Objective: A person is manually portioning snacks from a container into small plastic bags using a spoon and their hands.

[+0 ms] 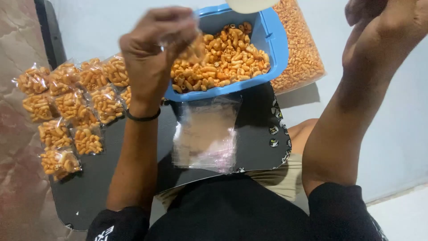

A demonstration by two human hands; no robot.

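Observation:
My left hand is raised over the near-left corner of a blue plastic tub full of orange macaroni snacks. Its fingers pinch a small clear bag partly filled with the same snacks. My right hand is lifted high at the top right, its fingers cut off by the frame edge. A pale rounded object shows at the top edge above the tub. A stack of empty clear bags lies on the black board on my lap.
Several filled snack bags lie in rows on the left part of the black board. A large clear bag of orange snacks sits behind the tub on the pale floor. A patterned mat lies at the left.

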